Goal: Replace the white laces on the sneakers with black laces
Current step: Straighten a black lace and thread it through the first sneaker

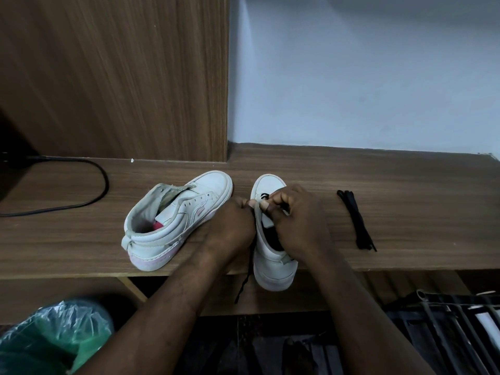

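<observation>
Pinching blk lace (244, 282) (R hand (297, 223)) at sneaker (273, 269)

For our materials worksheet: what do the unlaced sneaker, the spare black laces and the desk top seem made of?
Unlaced sneaker: smooth white leather or a synthetic lookalike, going by stitched panels and faint sheen. Spare black laces: probably matte woven textile, limp and flat. Desk top: brown wood-grain laminate or veneer, matte, with straight even grain.
</observation>
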`<state>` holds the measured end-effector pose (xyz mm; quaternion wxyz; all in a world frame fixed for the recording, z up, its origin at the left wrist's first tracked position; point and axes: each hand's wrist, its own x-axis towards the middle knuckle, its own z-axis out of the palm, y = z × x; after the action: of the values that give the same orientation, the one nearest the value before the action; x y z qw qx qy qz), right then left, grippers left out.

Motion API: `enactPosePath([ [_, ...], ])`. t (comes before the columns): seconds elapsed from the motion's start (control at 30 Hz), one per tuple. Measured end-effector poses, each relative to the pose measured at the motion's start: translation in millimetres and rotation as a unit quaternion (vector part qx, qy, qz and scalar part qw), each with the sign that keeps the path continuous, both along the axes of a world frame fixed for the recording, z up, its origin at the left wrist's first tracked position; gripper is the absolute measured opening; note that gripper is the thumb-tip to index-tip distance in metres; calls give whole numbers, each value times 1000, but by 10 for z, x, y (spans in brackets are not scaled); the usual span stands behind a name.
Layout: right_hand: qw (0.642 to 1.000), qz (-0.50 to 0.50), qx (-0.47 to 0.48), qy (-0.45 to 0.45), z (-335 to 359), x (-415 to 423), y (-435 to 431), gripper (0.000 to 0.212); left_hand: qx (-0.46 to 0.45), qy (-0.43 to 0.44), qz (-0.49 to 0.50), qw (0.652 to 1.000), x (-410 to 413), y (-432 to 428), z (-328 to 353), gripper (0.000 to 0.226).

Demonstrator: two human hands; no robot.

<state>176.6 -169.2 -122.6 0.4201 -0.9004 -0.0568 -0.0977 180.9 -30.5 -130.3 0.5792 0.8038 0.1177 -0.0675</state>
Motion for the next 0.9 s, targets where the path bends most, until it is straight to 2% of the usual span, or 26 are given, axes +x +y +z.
enactPosePath([
  [0.13, 1000, 13, -14, 19, -7, 12, -23, 21, 110, -18, 29, 993, -22, 36, -24, 24],
  [0.2, 1000, 16, -1, 24, -24, 22, -36, 20, 133, -3, 31, 991, -12, 75, -52, 23],
  [0.27, 999, 14, 14, 26, -31, 21, -38, 19, 119, 7, 36, 992, -14, 86, -70, 22],
  [0.37, 1000, 10, 12, 25, -31, 24, -22, 20, 69, -33, 61, 995, -44, 87, -39, 31],
  [0.43, 999, 8, 7, 30, -20, 26, -4, 21, 21, -56, 41, 997, -58, 89, -28, 34],
  [0.5, 999, 7, 6, 31, -16, 29, -4, 21, -12, -43, 10, 999, -71, 82, -32, 31],
  [0.57, 1000, 4, 4, 28, -16, 29, -18, 22, 0, -38, -9, 999, -76, 72, -39, 30],
  [0.67, 1000, 5, 2, 24, -17, 28, -29, 24, 58, -56, -15, 997, -55, 82, -45, 32],
  [0.73, 1000, 4, 1, 23, -31, 21, -28, 25, 156, -61, -19, 986, -54, 126, -52, 34],
  [0.87, 1000, -15, 18, 19, -65, 24, -42, 28, 403, -1, -98, 910, -89, 212, -51, 18],
  [0.9, 999, -21, 30, 18, -65, 26, -43, 29, 443, 20, -113, 889, -112, 219, -35, 21],
])
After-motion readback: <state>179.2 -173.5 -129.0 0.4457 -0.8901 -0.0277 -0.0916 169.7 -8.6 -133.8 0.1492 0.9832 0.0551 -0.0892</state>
